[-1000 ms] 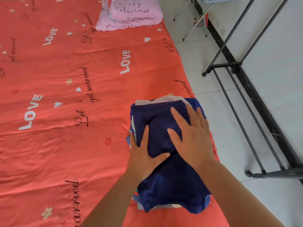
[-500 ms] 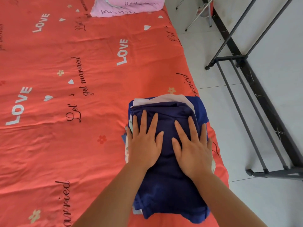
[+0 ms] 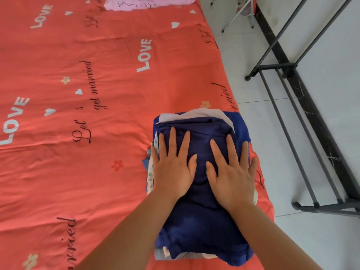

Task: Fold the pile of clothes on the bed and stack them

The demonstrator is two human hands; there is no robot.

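Near the bed's right edge, close to the person: a stack of folded clothes [image 3: 196,114] is sitting on the red printed bedsheet [image 3: 87,172], with a navy garment [image 3: 200,217] on top and paler layers showing at its far and left edges.

- **Step (judgement):** the person is pressing the top layer flat, the closing step of stacking. No loose clothes are showing on the sheet in view, so the task is looking near done.
- **Next move:** probably lifting both palms straight off, without dragging the navy piece askew.
- **Hands:** both are lying flat on the navy garment, side by side. The left hand [image 3: 173,168] is toward the stack's left edge and the right hand [image 3: 231,176] toward its right. The fingers are straight, spread and pointing away from the person. Each grip is released, pinching nothing.
- **Also in view:** a pink pillow [image 3: 148,2] is lying well apart at the bed's far end.
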